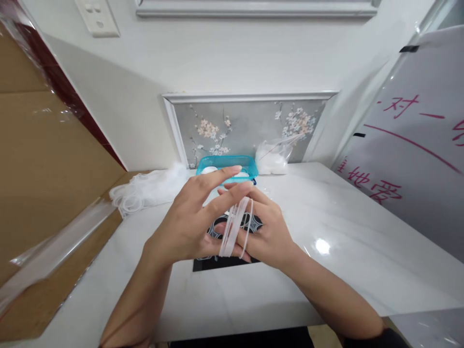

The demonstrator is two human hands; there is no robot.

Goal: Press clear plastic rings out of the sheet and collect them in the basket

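Several strands of white elastic cord (234, 229) are stretched in loops between my two hands, above the table. My left hand (188, 220) comes from the left, its index and middle fingers reaching over the top of the strands and its thumb against their lower end. On the other side, my right hand (271, 229) has its fingers among the loops. Which finger carries each strand is partly hidden where the hands overlap. Beneath them lies a black mat with a white pattern (255, 223).
A pile of white cord loops (148, 191) lies at the left, beside a cardboard box (47, 159). By the wall stand a blue plastic basket (232, 160) with white pieces inside and a clear bag (273, 159) of white material. A whiteboard (416, 125) leans at the right.
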